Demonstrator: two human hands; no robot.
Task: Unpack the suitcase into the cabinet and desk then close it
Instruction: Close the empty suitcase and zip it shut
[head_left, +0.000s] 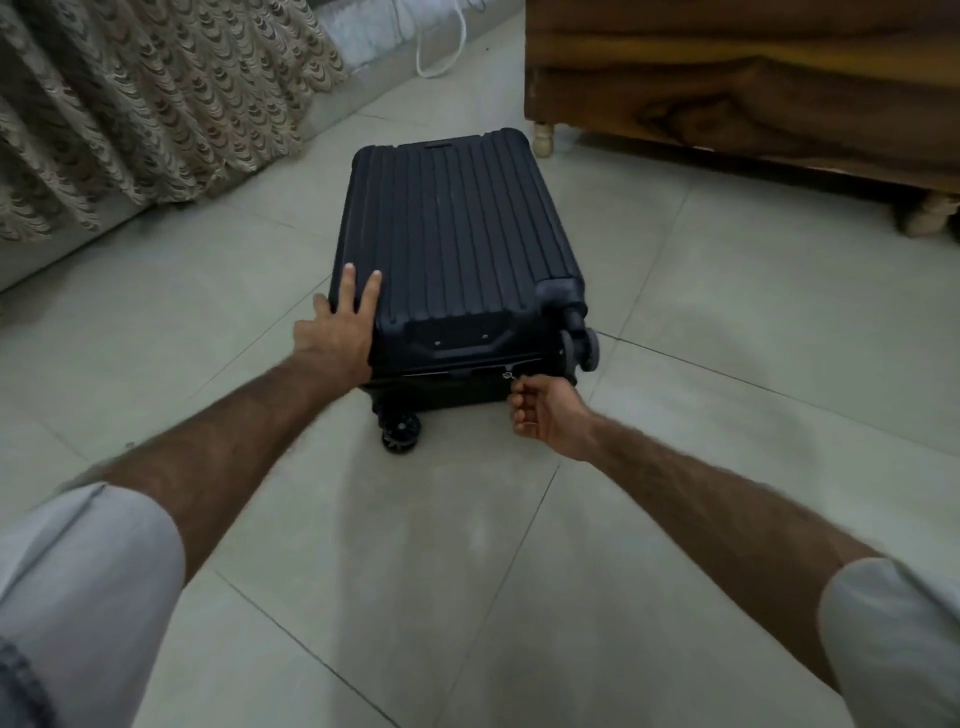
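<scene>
Right hand (545, 413) is curled in with the thumb and fingertips pinching the little metal zipper pull (506, 375), which sits on the zipper line running across the wheel end of the suitcase (457, 234), toward its right corner. Left hand (337, 325) is flat, fingers straight and spread a bit, pressing down on the near left corner of the top shell, not gripping anything. The suitcase itself is a dark hard-shell one with ridges running lengthwise, lying on its side on the pale tiled floor (727, 322), lid down so it looks closed, wheel end pointing at the person. You can see one wheel (400, 434) underneath near the left corner and another wheel pair (584, 345) sticking out at the right corner. Both forearms are bare with light rolled-up sleeves (88, 587) at the bottom edges. Off to the left there's a patterned beige curtain (145, 98) hanging down to the floor, and on the right a wooden piece of furniture (753, 83) on short pale legs, well apart from the suitcase. A white cord (441, 47) loops on the floor at the back.
</scene>
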